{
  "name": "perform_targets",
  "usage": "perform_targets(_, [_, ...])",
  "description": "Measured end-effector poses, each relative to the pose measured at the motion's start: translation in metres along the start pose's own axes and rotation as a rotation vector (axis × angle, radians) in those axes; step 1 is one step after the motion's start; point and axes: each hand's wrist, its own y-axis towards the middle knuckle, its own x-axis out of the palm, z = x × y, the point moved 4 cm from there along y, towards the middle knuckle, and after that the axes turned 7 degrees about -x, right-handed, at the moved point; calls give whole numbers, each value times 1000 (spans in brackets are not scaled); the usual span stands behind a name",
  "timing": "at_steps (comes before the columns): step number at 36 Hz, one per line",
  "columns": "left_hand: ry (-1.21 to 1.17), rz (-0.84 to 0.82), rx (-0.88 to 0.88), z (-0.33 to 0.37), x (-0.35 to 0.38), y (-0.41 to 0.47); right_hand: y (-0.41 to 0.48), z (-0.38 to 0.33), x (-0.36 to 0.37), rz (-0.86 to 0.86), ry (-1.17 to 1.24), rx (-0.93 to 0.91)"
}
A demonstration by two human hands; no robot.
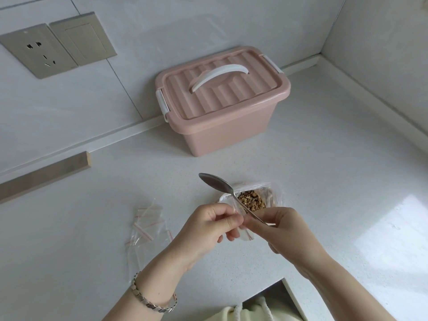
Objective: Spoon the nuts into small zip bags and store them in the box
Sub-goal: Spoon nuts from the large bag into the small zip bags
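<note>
While the zip bag is pinched by the left hand and the right hand, which also grips the spoon, its mouth probably must be opened next.

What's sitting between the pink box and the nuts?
Only bare counter; in the head view the spoon, held by the right hand, pokes over that gap.

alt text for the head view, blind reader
Over a white counter, the left hand pinches a small zip bag while the right hand holds a spoon. Behind them sit an open pack of nuts, spare bags and a closed pink box.
</note>
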Motion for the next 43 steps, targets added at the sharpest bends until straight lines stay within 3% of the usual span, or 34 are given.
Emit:
perform_targets(6, [-157,-30,7,-2,-1,2,1,6,5,4,123,28])
perform_targets(12, [-605,-124,-101,-15,9,2,2,8,13,12,321,19])
perform_targets(18, [-623,-50,-71,-16,9,4,1,14,18,117,380,27])
perform_targets(23, [-918,-147,-117,-17,9,0,7,12,16,105,491,109])
perform_targets(26, [-733,16,-163,-15,5,0,8,10,10,146,284,60])
perform_targets(30, [66,447,15,-6,-11,-2,10,13,3,284,-170,-109])
perform_targets(35, [803,737,129,-6,-10,-4,12,17,3,375,-427,-174])
perform_targets(37, [804,778,168,-7,-9,-5,12,17,4,383,-400,-155])
perform_targets(41, [329,498,271,-17,-8,-3,10,17,1,366,-199,-64])
perform_targets(43, [221,332,303,-15,-4,-5,8,17,1,323,-113,-20])
